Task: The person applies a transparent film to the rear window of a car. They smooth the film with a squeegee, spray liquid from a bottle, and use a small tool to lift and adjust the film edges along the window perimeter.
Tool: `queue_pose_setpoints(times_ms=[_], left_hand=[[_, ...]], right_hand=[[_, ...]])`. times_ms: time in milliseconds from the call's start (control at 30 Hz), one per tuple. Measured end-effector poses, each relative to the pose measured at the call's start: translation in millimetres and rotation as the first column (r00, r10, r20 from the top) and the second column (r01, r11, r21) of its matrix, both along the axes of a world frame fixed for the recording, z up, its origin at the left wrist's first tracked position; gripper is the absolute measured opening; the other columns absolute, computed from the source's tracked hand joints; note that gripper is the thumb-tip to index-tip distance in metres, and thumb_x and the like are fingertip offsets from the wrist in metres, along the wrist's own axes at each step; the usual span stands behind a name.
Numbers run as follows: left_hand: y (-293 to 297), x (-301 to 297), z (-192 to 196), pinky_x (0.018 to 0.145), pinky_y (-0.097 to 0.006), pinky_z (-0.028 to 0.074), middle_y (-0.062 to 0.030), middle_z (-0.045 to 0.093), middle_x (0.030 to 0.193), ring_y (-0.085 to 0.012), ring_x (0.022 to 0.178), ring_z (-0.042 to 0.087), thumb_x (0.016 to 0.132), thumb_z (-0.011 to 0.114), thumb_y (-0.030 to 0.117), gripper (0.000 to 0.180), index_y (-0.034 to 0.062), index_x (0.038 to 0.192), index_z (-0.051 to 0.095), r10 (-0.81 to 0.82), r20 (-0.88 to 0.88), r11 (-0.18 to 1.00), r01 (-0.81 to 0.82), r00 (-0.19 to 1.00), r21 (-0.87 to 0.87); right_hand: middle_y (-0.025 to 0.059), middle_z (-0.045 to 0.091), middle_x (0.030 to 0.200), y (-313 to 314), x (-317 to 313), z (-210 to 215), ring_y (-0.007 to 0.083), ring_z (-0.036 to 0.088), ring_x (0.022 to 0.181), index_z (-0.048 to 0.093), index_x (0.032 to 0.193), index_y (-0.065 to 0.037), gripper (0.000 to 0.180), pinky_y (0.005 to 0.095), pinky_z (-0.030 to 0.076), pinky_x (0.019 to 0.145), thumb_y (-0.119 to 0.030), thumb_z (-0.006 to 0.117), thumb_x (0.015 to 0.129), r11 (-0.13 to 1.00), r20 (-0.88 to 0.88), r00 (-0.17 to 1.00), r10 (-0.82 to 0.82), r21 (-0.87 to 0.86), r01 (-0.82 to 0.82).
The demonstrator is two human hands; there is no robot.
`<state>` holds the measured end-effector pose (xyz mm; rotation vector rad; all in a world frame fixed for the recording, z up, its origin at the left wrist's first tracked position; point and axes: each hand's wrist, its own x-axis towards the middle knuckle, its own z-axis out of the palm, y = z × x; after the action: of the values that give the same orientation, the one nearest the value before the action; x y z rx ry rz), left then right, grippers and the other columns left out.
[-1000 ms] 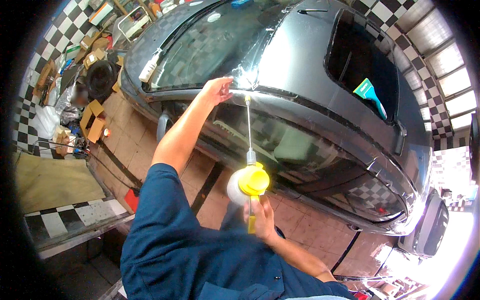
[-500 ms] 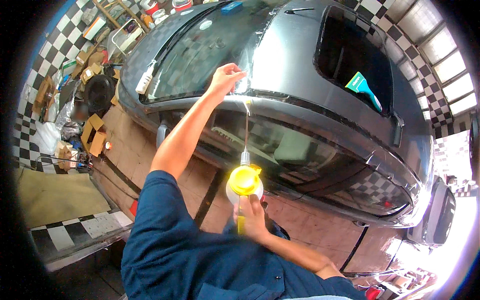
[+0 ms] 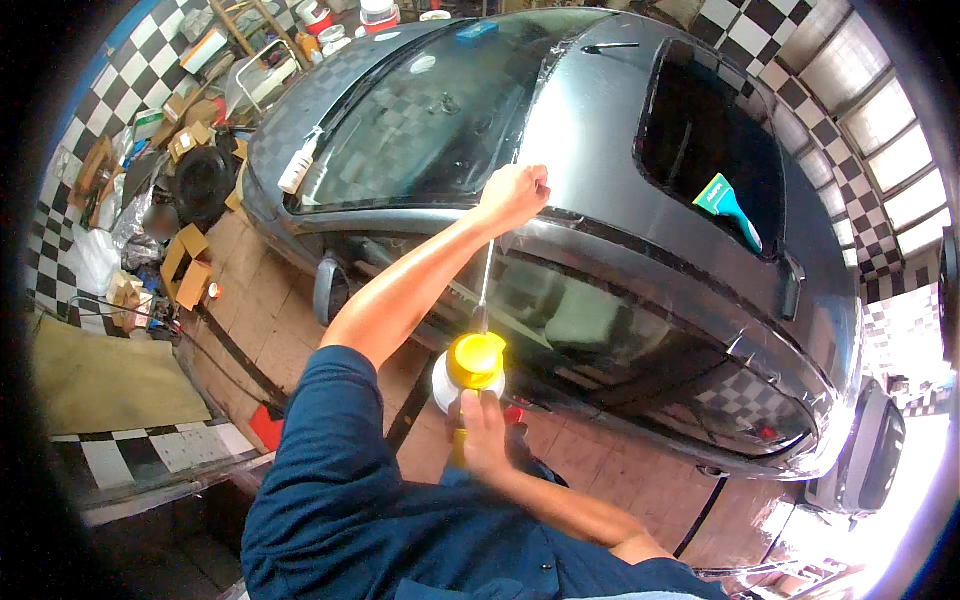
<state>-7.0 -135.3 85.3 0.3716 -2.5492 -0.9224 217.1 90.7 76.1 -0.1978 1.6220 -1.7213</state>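
Over the front edge of the car roof, beside the top corner of the windshield, my left hand is closed with its fingers curled. Whatever it pinches is hidden or too small to make out. My right hand grips the handle of a pump sprayer with a yellow top and a whitish tank, held in front of my body. Its thin metal wand points away from me toward the roof edge, and my left wrist covers the tip. The dark grey car's side window lies just beyond the sprayer.
A teal squeegee rests on the dark sunroof. A white bottle lies at the windshield's lower corner, and a blue block sits on its far side. The side mirror juts out. Boxes clutter the floor at left.
My left hand has moved right, from the windshield's edge onto the roof edge, and its fingers have curled in. The sprayer has shifted slightly left, still in my right hand.
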Motion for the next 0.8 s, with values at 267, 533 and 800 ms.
queue_pose_setpoints(times_ms=[267,533,800], left_hand=[[-8,7,1,0.064,-0.041,0.048,-0.0186,0.063,0.074,-0.0367,0.072,0.062,0.078,0.062,0.019,0.014,0.0053,0.08,0.062,-0.02,-0.012,1.0,0.02,1.0,0.016],[-3,5,3,0.065,-0.04,0.048,-0.0184,0.063,0.075,-0.0354,0.073,0.063,0.078,0.061,0.019,0.014,0.005,0.082,0.062,-0.066,0.023,0.998,0.066,0.998,0.021],[-4,6,2,0.068,-0.042,0.049,-0.0175,0.064,0.074,-0.0365,0.075,0.063,0.077,0.064,0.02,0.016,0.0044,0.082,0.063,-0.071,-0.003,0.997,0.071,0.997,0.007]], right_hand=[[0.0073,0.054,0.069,-13,9,-33,0.0166,0.054,0.059,0.047,0.092,-0.002,0.032,0.03,0.045,0.054,-0.033,0.04,0.098,0.994,-0.266,0.962,-0.057,0.071,0.079],[0.0147,0.054,0.089,-23,9,-34,0.0243,0.052,0.085,0.045,0.102,0.003,0.039,0.0362,0.042,0.078,-0.035,0.047,0.096,0.997,-0.063,0.995,-0.073,0.029,0.075],[0.0126,0.054,0.092,-31,7,-41,0.0222,0.051,0.087,0.044,0.106,0.003,0.035,0.0337,0.041,0.08,-0.031,0.046,0.097,0.998,-0.065,0.996,-0.062,-0.036,0.06]])
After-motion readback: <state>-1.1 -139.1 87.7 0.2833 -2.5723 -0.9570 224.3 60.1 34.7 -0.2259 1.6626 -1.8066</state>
